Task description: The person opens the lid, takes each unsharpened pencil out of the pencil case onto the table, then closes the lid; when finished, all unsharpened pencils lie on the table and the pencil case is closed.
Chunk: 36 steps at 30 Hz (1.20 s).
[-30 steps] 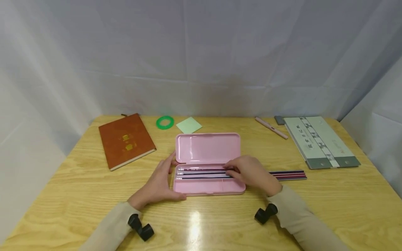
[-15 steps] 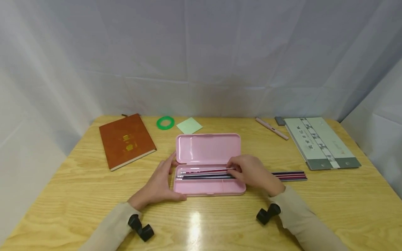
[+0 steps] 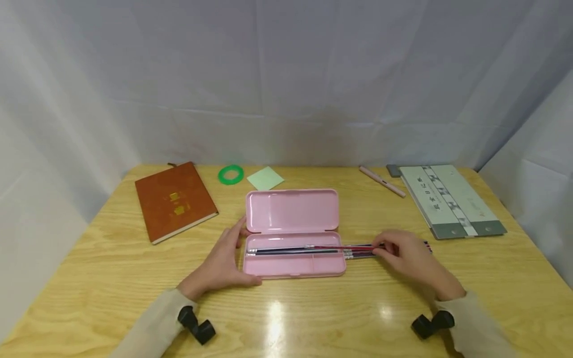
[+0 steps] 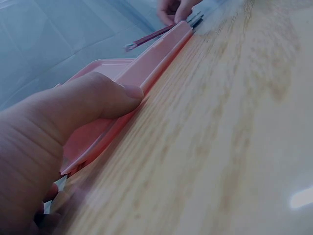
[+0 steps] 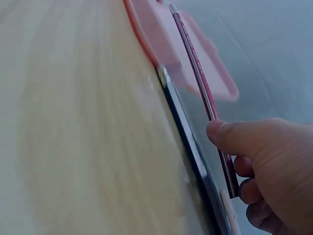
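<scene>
Pencil (image 5: 197, 73), slim and dark red with pale silvery stripes and a metal-banded end, slants from top centre to lower right in the right wrist view, its side carrying what seems to be lettering, too blurred to read. Right of centre in the head view, the right hand (image 3: 405, 256) pinches it near the other end, its banded end over the open pink case (image 3: 279, 267) at centre, whose left end the left hand (image 3: 219, 263) clasps between thumb and fingers.

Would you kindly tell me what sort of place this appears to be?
Probably a desk staged for recording: a wooden table, a pale cloth behind it, and an open pencil case.
</scene>
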Motion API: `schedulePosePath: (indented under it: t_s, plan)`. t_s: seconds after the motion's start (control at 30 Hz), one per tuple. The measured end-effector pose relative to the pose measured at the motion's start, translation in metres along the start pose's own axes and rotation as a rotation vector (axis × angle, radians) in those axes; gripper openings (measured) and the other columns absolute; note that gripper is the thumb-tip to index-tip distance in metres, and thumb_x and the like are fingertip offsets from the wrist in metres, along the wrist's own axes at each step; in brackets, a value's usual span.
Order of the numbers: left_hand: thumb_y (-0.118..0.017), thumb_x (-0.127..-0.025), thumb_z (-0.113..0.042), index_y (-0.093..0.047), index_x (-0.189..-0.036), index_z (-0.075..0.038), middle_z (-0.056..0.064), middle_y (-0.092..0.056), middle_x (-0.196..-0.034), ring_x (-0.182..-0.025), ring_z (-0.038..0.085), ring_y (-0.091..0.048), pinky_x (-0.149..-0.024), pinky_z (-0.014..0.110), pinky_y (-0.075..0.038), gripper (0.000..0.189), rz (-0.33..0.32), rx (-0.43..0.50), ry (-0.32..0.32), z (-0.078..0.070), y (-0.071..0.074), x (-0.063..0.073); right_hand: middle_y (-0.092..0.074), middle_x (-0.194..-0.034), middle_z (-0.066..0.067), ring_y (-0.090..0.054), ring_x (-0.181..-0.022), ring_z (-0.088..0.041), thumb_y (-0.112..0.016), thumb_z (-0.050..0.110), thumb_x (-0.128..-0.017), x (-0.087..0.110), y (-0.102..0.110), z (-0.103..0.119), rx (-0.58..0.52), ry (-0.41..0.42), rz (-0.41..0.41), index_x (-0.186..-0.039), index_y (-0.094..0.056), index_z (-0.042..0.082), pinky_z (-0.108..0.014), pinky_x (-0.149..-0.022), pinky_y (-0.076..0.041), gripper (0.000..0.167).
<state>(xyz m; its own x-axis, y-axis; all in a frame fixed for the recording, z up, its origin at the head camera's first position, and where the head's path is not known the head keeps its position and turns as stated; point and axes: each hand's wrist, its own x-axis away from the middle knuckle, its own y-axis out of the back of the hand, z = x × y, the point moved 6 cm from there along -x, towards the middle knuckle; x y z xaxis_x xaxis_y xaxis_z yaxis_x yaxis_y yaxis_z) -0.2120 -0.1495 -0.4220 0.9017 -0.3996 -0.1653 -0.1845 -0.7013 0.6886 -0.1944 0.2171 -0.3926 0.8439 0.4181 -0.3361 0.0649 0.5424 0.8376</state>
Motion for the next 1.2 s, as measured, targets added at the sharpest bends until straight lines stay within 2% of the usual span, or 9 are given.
schedulePosePath:
  t_s: [0.2, 0.37, 0.5, 0.67, 0.83, 1.03, 1.2]
  plan:
    - [-0.093, -0.046, -0.044, -0.016, -0.154, -0.016, 0.006, -0.051, -0.122, -0.103, 0.018, -0.043, -0.087, 0.038, -0.043, 0.135, -0.011, -0.005, -0.005, 0.001, 0.002, 0.002, -0.043, -0.063, 0.016, -0.037, -0.054, 0.003, -0.075, 0.007, -0.081, 0.035, 0.019, -0.027, 0.021, -0.107, -0.012, -0.087, -0.07, 0.022, -0.02, -0.05, -0.035, 0.017]
    - [-0.092, -0.048, -0.047, -0.015, -0.154, -0.017, 0.006, -0.051, -0.123, -0.104, 0.018, -0.043, -0.087, 0.039, -0.043, 0.134, 0.001, -0.006, -0.006, 0.002, 0.001, 0.001, -0.044, -0.063, 0.018, -0.037, -0.054, 0.004, -0.076, 0.002, -0.078, 0.056, 0.03, -0.038, 0.022, -0.09, -0.029, -0.085, -0.069, 0.023, -0.019, -0.048, -0.034, 0.023]
    - [-0.092, -0.049, -0.047, -0.015, -0.154, -0.018, 0.007, -0.051, -0.124, -0.105, 0.019, -0.043, -0.088, 0.04, -0.043, 0.134, 0.008, -0.003, -0.005, 0.0, 0.0, 0.0, -0.044, -0.063, 0.019, -0.036, -0.053, 0.005, -0.076, 0.002, -0.078, 0.064, 0.032, -0.044, 0.023, -0.095, -0.019, -0.085, -0.069, 0.022, -0.018, -0.048, -0.034, 0.022]
    - [-0.092, -0.049, -0.045, -0.015, -0.154, -0.017, 0.008, -0.051, -0.124, -0.107, 0.02, -0.043, -0.089, 0.041, -0.043, 0.134, 0.011, 0.004, -0.009, -0.001, -0.001, -0.001, -0.043, -0.063, 0.018, -0.035, -0.052, 0.005, -0.076, 0.003, -0.078, 0.061, 0.033, -0.041, 0.057, -0.108, -0.026, -0.089, -0.066, 0.018, -0.018, -0.047, -0.033, 0.021]
    - [-0.092, -0.048, -0.044, -0.015, -0.154, -0.015, 0.006, -0.05, -0.124, -0.107, 0.018, -0.043, -0.089, 0.039, -0.043, 0.134, 0.009, -0.001, -0.014, -0.002, 0.0, -0.001, -0.043, -0.064, 0.015, -0.035, -0.052, 0.006, -0.077, 0.008, -0.077, 0.052, 0.029, -0.037, 0.093, -0.135, -0.018, -0.102, -0.061, 0.01, -0.019, -0.048, -0.033, 0.03]
    - [-0.093, -0.047, -0.042, -0.015, -0.154, -0.014, 0.006, -0.05, -0.124, -0.107, 0.018, -0.043, -0.09, 0.039, -0.043, 0.135, 0.002, 0.0, -0.018, -0.003, 0.001, 0.0, -0.044, -0.063, 0.014, -0.036, -0.052, 0.003, -0.073, 0.016, -0.083, 0.03, 0.013, -0.029, 0.152, -0.149, 0.115, -0.121, -0.06, 0.008, -0.02, -0.051, -0.034, 0.041]
    - [-0.092, -0.048, -0.044, -0.015, -0.154, -0.015, 0.007, -0.05, -0.125, -0.109, 0.019, -0.044, -0.09, 0.04, -0.044, 0.134, 0.007, 0.0, -0.018, -0.002, 0.0, -0.001, -0.043, -0.061, 0.013, -0.035, -0.052, 0.002, -0.07, 0.014, -0.082, 0.012, 0.004, -0.017, 0.148, -0.109, 0.193, -0.121, -0.061, 0.008, -0.02, -0.05, -0.033, 0.04]
